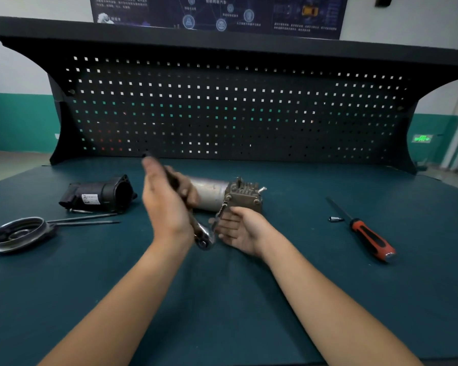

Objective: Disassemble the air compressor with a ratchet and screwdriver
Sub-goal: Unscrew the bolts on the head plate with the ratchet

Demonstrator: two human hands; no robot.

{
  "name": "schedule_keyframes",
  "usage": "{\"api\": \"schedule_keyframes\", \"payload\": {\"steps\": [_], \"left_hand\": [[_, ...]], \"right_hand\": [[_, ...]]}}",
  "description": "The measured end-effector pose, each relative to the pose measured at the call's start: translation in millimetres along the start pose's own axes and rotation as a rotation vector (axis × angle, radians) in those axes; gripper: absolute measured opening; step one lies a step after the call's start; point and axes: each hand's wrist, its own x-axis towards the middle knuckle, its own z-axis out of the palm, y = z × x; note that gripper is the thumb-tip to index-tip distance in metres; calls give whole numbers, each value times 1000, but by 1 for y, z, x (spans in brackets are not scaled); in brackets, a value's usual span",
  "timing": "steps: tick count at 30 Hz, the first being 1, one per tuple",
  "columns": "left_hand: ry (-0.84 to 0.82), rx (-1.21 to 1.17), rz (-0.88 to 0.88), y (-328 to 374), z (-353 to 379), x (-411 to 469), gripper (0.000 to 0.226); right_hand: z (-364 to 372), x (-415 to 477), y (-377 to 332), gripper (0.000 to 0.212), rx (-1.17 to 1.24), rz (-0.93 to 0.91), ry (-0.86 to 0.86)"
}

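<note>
Your left hand (167,204) is wrapped round the ratchet (203,237) handle, though it's a bit blurry. Your right hand (239,231) is cupped with loose fingers just beside the ratchet head. The air compressor (217,192) lies on the counter (222,299) right behind both hands, and the screwdriver (369,237) is well off to the right.

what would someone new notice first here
The two bare hands at the middle of the bench: the left hand holds a ratchet in front of the grey compressor, with the right hand just below its finned end. Next come the orange and black screwdriver lying alone on the right, and the black housing and round metal cover on the left.
</note>
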Motion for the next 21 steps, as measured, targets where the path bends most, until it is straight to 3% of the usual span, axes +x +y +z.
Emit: {"api": "schedule_keyframes", "payload": {"steps": [5,9,12,15,16,18,19,20,21], "left_hand": [[370,-200,-221,5,-24,18,44],[379,-158,-239,3,-27,21,43],[115,50,-58,5,-12,12,41],[-462,646,432,7,0,-9,24],[-705,822,506,4,2,-17,23],[-1070,1118,472,-4,7,-30,38],[-1132,1195,443,-8,10,-34,40],[-1122,1171,426,-10,11,-35,36],[-1045,1052,415,-11,12,-35,29]], "right_hand": [[7,5,-4,36,294,-20,-140],[11,6,1,33,419,-63,-163],[8,9,2,31,427,-73,-91],[22,3,3,17,385,-170,-44],[35,-2,3,23,463,-346,-136],[36,-12,-5,34,925,-850,-228],[31,-24,-7,32,1106,-840,-393],[27,-25,-2,28,1108,-764,-449],[25,-16,-2,27,684,-761,-196]]}}
